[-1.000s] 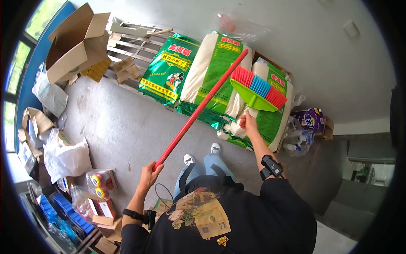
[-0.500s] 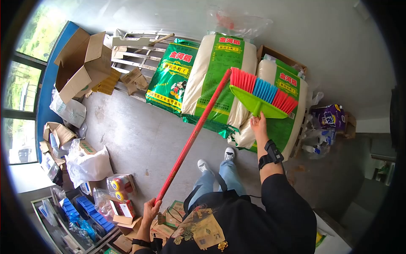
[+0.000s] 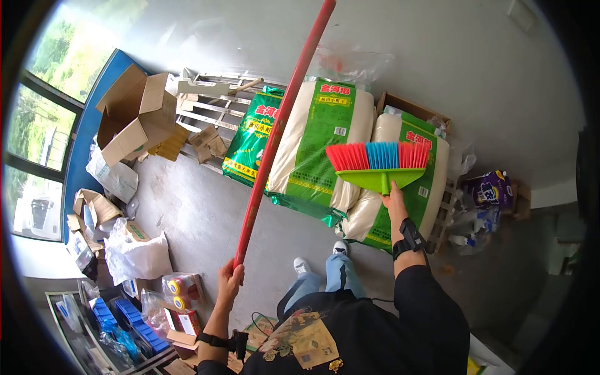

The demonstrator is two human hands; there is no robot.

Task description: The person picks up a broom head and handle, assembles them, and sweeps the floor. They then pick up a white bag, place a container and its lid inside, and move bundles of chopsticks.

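Observation:
My left hand [image 3: 230,280] is closed round the lower end of a long red pole [image 3: 270,147], which rises steeply past the sacks to the top edge of the view. In my right hand [image 3: 394,201] is the socket of a broom head [image 3: 409,177], with a green base and red and blue bristles pointing up. Pole and broom head are apart. Behind the broom head lie a large white and green sack [image 3: 317,134] and another similar sack [image 3: 431,187]. A greener sack [image 3: 240,153] is partly hidden by the pole.
An open cardboard box [image 3: 150,103] stands at the upper left beside a metal rack [image 3: 206,115]. White plastic bags [image 3: 147,257] and small boxes lie at the left. Blue trays [image 3: 139,326] are at the lower left. A purple package [image 3: 490,190] sits at the right.
The red pole has swung more upright and moved up, its far end leaving the broom head's side. The broom head has turned level and shifted slightly down. Both hands keep their hold.

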